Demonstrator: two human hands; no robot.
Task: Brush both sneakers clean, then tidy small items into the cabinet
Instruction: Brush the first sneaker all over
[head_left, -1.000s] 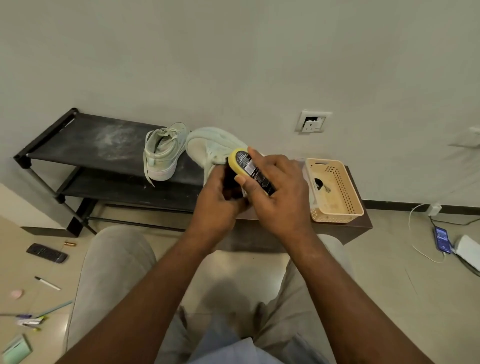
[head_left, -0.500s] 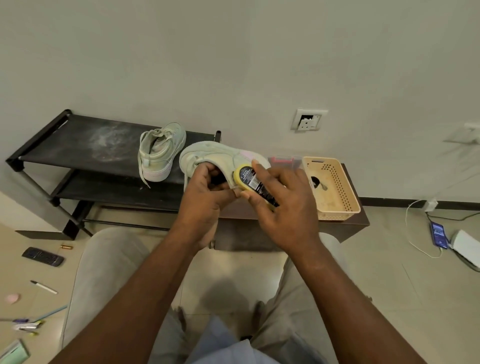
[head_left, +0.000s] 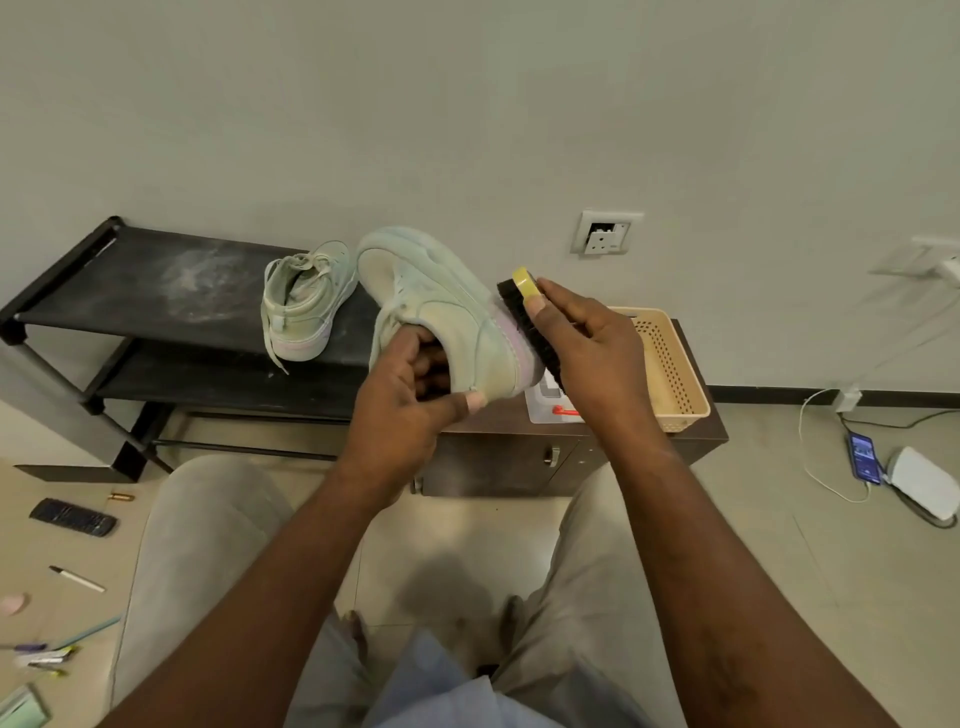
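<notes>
My left hand (head_left: 410, 400) grips a pale green sneaker (head_left: 441, 306) at its heel opening, fingers inside, holding it lifted and tilted with the toe pointing away. My right hand (head_left: 592, 353) grips a yellow-backed brush (head_left: 524, 312) with dark bristles laid against the sneaker's pinkish sole edge. The second pale green sneaker (head_left: 301, 301) stands on the top of the black shoe rack (head_left: 130, 280), laces hanging over the edge. The low brown cabinet (head_left: 519, 457) sits below my hands, its doors closed.
A beige perforated basket (head_left: 670, 364) and a white box with a red clip (head_left: 550, 405) sit on the cabinet. On the floor at left lie a remote (head_left: 72, 517), a marker (head_left: 77, 578), pens (head_left: 47, 657) and a pink item (head_left: 13, 604). A charging phone (head_left: 863, 457) lies at right.
I lifted the sneaker higher and turned its side toward me. The brush moved from the heel area to the right side of the sole, bristles now against it.
</notes>
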